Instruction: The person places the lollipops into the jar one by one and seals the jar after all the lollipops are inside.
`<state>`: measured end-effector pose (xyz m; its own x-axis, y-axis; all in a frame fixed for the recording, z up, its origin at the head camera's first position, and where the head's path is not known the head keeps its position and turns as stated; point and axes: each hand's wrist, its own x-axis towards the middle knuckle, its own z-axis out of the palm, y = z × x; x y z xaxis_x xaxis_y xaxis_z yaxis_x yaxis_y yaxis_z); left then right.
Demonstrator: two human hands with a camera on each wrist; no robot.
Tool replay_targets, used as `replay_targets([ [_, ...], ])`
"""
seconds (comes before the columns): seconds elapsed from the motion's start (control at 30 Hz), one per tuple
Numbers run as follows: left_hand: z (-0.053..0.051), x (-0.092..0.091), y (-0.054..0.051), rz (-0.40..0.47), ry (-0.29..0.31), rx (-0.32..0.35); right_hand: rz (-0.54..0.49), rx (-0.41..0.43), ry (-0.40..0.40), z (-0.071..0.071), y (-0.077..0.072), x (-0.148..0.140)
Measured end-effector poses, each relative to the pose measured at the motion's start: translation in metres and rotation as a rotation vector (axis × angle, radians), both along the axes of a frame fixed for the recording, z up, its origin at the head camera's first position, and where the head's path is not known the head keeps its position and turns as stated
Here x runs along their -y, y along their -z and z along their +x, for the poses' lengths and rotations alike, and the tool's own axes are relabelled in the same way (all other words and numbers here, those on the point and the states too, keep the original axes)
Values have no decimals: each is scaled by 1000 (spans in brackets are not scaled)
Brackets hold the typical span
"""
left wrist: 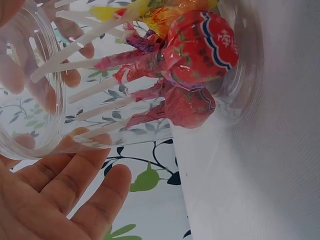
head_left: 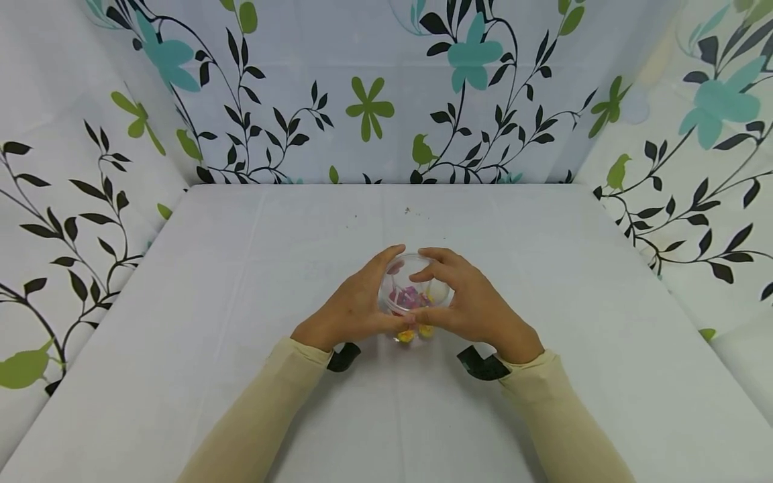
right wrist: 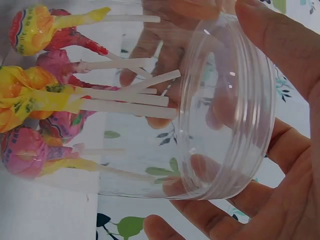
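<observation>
A clear plastic jar stands upright on the white table between my two hands. Inside it are several wrapped lollipops, heads down and white sticks up: a red lollipop shows in the left wrist view, a yellow lollipop and a pink lollipop in the right wrist view. My left hand holds the left side of the jar's top, and my right hand holds the right side, thumbs meeting at the near side. The ridged clear top lies within both hands' fingers; whether it is a separate lid I cannot tell.
A white cloth covers the table. Small dark crumbs lie beyond the jar. Patterned curtains with leaves and flowers stand behind the table and along both sides.
</observation>
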<state>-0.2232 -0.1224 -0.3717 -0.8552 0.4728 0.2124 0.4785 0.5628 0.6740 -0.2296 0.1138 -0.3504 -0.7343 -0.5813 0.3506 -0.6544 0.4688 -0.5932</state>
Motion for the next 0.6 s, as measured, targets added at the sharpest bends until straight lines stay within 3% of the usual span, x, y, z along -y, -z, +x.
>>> replay_targets([
  [0.27, -8, 6, 1, -62, -39, 8, 50, 4, 15, -10, 4, 2],
  [0.37, -10, 15, -4, -89, -56, -32, 87, -26, 70, -20, -2, -2],
  [0.43, -12, 24, -10, -105, -81, -101, 114, -51, 138, -29, -8, -8],
  [0.6, -24, 50, -26, -174, -194, -354, 149, -94, 304, -61, -17, -26],
])
